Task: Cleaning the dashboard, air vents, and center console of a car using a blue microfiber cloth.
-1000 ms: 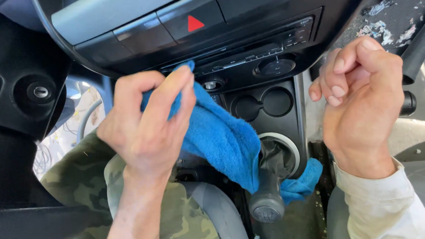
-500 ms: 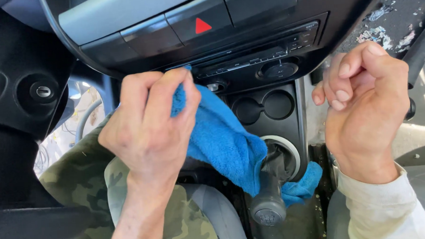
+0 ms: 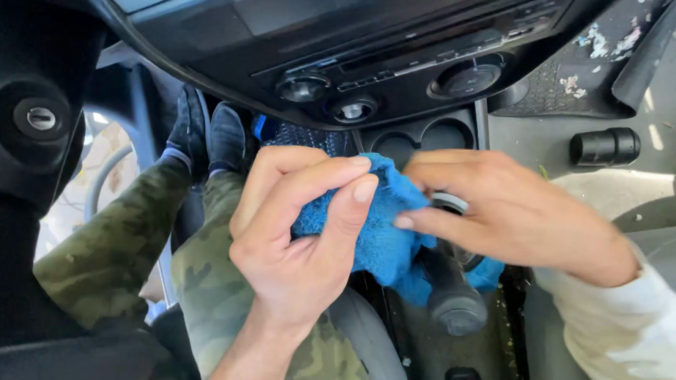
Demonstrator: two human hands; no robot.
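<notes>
Centrally, both hands (image 3: 400,225) gripping blue cloth (image 3: 386,241), gear lever (image 3: 453,299) beneath

A bright blue fluffy microfibre cloth (image 3: 382,234) sits against a black plastic dashboard console (image 3: 393,51) with silver-grey round knobs (image 3: 303,87). Trousers in green, olive and brown camouflage pattern (image 3: 228,293) end at black shoes (image 3: 206,135). A cream-white long sleeve (image 3: 625,322) shows at one side. The rounded gear lever knob (image 3: 453,306) is dull black. The grey floor mat (image 3: 598,57) carries white flecks.
</notes>
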